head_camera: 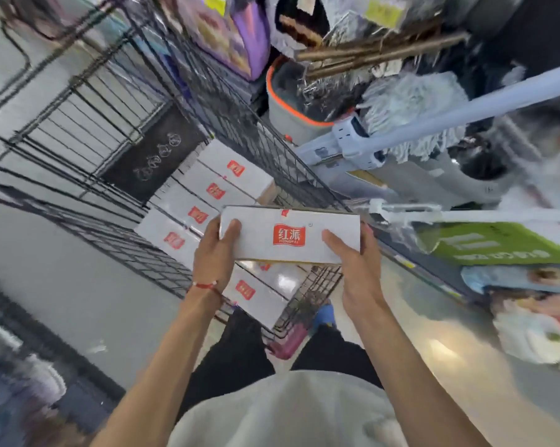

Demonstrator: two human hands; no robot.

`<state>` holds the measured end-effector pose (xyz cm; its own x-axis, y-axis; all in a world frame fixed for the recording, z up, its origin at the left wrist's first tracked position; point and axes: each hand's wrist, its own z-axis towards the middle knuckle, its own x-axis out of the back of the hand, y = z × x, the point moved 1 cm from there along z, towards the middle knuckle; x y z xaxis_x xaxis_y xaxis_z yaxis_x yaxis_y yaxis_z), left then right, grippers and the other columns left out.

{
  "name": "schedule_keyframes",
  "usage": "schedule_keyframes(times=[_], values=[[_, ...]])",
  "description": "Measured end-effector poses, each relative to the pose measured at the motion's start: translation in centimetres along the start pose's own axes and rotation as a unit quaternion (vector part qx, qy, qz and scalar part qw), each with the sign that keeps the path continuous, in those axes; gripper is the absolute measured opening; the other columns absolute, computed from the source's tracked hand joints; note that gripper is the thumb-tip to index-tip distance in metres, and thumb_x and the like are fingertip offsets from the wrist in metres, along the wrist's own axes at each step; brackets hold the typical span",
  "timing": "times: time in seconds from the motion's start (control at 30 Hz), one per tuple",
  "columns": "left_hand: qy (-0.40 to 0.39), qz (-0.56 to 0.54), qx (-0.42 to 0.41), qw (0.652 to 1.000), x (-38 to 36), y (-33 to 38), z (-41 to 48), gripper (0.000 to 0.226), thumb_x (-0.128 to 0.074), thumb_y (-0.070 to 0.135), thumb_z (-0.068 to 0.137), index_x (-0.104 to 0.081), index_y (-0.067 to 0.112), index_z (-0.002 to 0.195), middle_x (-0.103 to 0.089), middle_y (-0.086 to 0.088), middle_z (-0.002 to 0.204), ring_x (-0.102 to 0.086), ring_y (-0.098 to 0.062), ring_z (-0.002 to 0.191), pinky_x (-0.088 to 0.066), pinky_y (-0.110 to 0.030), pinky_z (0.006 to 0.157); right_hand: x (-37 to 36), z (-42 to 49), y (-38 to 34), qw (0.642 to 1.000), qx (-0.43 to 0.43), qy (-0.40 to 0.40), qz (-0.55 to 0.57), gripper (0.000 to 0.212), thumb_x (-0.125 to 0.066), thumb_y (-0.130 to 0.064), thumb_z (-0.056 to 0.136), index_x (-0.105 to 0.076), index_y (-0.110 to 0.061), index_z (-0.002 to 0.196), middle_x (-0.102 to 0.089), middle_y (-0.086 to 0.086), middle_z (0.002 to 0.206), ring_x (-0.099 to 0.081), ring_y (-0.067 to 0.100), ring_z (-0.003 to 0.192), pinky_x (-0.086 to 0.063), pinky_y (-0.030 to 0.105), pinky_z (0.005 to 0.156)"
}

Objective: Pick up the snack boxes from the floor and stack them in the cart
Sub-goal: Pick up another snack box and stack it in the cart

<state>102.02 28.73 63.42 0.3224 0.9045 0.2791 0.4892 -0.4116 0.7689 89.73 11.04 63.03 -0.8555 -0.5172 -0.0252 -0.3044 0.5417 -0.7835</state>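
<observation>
Both hands are holding one white snack box [289, 235] above the near end of the black wire cart [162, 272]. The left hand [215, 253] is gripping the box's left end, thumb lying on the top face and the other fingers hidden beneath. The right hand [357, 262] is clamping the right end, thumb stretched across the top face, fingers curling round the far edge. The box is sitting level, its long side running across the cart, clear of the wire walls.

Inside the cart, a row of matching white boxes [207, 191] is lying side by side along the right wall, running from the far end toward the near end, with another box [256, 298] showing under the held one. The strip along the cart's left wall is lying open, floor showing through the wire.

The held box is carrying a red logo [289, 234] with white Chinese characters, 红派, over small Latin letters too blurred to be sure of. Mops and a bucket [291, 111] are crowding the cart's right wall outside.
</observation>
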Motion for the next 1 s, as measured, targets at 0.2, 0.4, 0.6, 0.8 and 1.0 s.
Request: schedule_keyframes(times=[0.2, 0.4, 0.6, 0.8, 1.0], values=[[-0.107, 0.052, -0.035, 0.992, 0.1, 3.1, 4.0, 0.045, -0.051, 0.034, 0.103, -0.047, 0.024, 0.146, -0.049, 0.013, 0.133, -0.048, -0.011, 0.122, -0.032, -0.025, 0.103, -1.4, -2.1, 1.7, 0.995, 0.018, 0.064, 0.069, 0.061, -0.085, 0.001, 0.078, -0.062, -0.021, 0.13, -0.077, 0.0, 0.117, -0.073, 0.019, 0.109, -0.061, 0.037, 0.093], [-0.149, 0.089, -0.054, 0.983, -0.9, 3.9, 5.4, 0.045, -0.057, 0.034, 0.1, -0.052, 0.021, 0.143, -0.051, 0.009, 0.135, -0.047, -0.016, 0.13, -0.029, -0.024, 0.104, -0.6, -3.2, 3.4, 0.989, 0.023, 0.105, 0.098, 0.069, -0.088, -0.005, 0.077, -0.05, -0.017, 0.134, -0.068, -0.001, 0.124, -0.07, 0.013, 0.112, -0.06, 0.03, 0.092], [-0.19, 0.105, -0.065, 0.974, -2.6, 4.2, 7.4, 0.013, -0.063, 0.027, 0.097, -0.071, 0.026, 0.108, -0.062, 0.017, 0.113, -0.053, -0.004, 0.108, -0.029, -0.018, 0.1, 0.3, -2.3, 4.2, 0.988, 0.026, 0.125, 0.091, 0.065, -0.088, -0.007, 0.079, -0.047, -0.017, 0.129, -0.064, -0.001, 0.12, -0.068, 0.009, 0.106, -0.058, 0.023, 0.085], [-0.206, 0.137, -0.09, 0.965, -4.3, 3.5, 12.3, 0.03, -0.062, 0.016, 0.097, -0.058, 0.005, 0.069, -0.048, 0.024, 0.055, -0.045, 0.004, 0.063, -0.038, -0.005, 0.071, -1.4, 1.7, 4.7, 0.985, 0.026, 0.154, 0.069, 0.067, -0.087, -0.002, 0.079, -0.045, -0.01, 0.131, -0.063, 0.003, 0.125, -0.067, 0.008, 0.106, -0.057, 0.015, 0.079], [-0.227, 0.162, -0.082, 0.957, -6.7, 1.8, 18.6, 0.02, -0.065, 0.021, 0.095, -0.059, 0.02, 0.075, -0.051, 0.01, 0.067, -0.046, -0.005, 0.063, -0.04, -0.011, 0.064, -3.3, 6.4, 6.0, 0.981, 0.023, 0.184, 0.05, 0.064, -0.086, -0.005, 0.081, -0.047, -0.01, 0.132, -0.069, 0.003, 0.121, -0.071, 0.006, 0.103, -0.059, 0.021, 0.083]])
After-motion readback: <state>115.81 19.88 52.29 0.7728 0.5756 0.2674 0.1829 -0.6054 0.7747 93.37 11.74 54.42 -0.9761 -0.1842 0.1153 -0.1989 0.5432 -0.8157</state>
